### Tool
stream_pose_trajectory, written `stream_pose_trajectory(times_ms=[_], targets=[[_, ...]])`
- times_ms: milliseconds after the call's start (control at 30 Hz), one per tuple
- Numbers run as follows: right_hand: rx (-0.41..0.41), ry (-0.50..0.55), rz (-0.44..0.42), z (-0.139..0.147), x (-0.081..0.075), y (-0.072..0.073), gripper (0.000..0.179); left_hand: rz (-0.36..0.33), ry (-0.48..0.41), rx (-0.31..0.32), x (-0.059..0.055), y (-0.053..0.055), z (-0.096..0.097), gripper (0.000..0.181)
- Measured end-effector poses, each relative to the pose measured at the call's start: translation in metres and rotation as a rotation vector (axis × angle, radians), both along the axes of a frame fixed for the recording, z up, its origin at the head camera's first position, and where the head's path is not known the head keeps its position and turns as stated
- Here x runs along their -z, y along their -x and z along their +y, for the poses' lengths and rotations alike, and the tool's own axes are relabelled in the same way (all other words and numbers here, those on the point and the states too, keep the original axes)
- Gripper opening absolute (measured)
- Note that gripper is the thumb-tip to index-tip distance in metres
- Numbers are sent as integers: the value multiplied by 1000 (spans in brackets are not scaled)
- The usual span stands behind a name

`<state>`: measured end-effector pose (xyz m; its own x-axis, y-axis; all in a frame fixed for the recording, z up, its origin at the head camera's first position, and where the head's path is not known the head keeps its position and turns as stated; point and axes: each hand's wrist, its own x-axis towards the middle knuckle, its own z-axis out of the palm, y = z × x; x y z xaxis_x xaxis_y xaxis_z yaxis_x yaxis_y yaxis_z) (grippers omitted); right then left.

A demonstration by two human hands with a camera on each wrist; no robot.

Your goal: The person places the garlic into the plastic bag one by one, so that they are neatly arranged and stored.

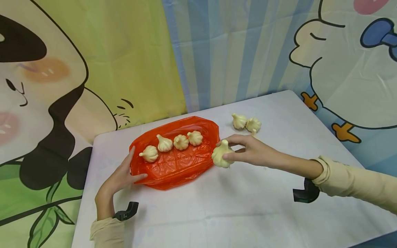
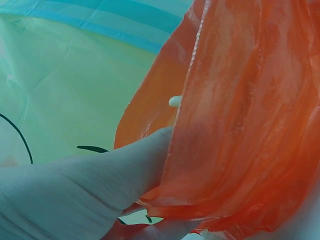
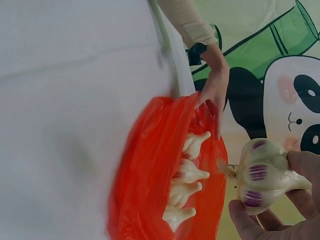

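Note:
A red plastic bag [image 1: 173, 168] lies spread on the table with its mouth open, several garlic bulbs [image 1: 165, 143] in a row inside it. At the bag's left end my left hand [image 1: 119, 174] holds the edge; in the left wrist view its thumb [image 2: 145, 155] goes inside the mouth and fingers show below, outside the plastic. My right hand [image 1: 248, 150] grips a garlic bulb [image 1: 221, 155] between thumb and fingers, just off the bag's right end. Purple streaks mark this bulb [image 3: 260, 172] in the right wrist view, where dry roots also show.
Two loose garlic bulbs [image 1: 239, 121] sit on the white table [image 1: 198, 220] at the back right, with part of another bulb [image 1: 254, 132] showing behind my right hand. Printed cloth [image 1: 217, 51] hangs along the table's back edge.

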<state>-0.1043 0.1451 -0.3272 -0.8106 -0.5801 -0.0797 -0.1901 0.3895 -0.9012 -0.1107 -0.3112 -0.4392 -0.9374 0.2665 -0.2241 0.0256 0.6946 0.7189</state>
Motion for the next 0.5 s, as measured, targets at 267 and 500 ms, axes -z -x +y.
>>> stream_pose_trajectory(times_ms=[267, 500], targets=[[-15, -26, 2, -13, 3, 0, 42, -4, 3, -6, 1, 0, 1, 116], [-73, -31, 49, -43, 6, 5, 43, -13, 12, -9, 0, 0, 1, 117]])
